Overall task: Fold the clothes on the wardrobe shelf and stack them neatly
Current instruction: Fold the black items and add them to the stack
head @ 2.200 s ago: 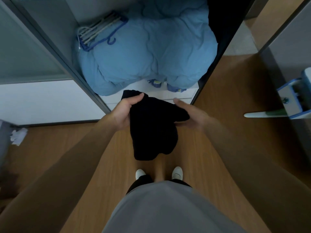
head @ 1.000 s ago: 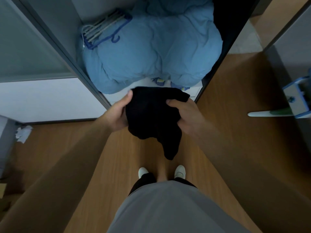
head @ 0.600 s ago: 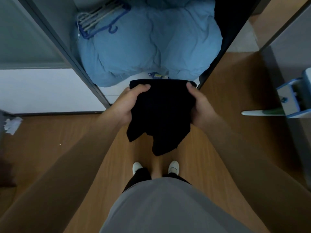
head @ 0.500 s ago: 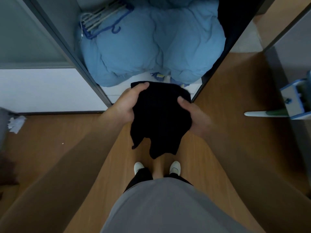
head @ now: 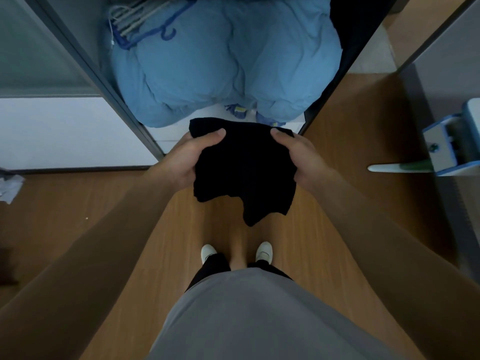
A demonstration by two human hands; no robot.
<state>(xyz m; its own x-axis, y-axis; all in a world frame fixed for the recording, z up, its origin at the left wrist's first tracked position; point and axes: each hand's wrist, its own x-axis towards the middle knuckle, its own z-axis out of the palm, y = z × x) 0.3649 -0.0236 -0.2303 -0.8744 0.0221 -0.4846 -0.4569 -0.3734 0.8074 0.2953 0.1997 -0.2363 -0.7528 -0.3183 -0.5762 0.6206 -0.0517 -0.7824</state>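
Both hands — left hand (head: 185, 159), right hand (head: 301, 158) — grip the black garment (head: 242, 170), thumbs curled over.

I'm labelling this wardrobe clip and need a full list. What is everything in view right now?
black garment: 1, black, held in the air in front of the wardrobe, lower edge hanging
duvet: 1, light blue, bundled inside the wardrobe
hangers: bundle, count unclear, white and blue, on the duvet's upper left
wardrobe: 1, grey frame, top of view
crumpled paper: 1, white, floor at far left
plastic device: 1, blue and white, right edge
floor: brown wood, underfoot
shoes: 2, white, below the garment
top: 1, grey, bottom of view
left hand: grips the garment's left side
right hand: grips its right side
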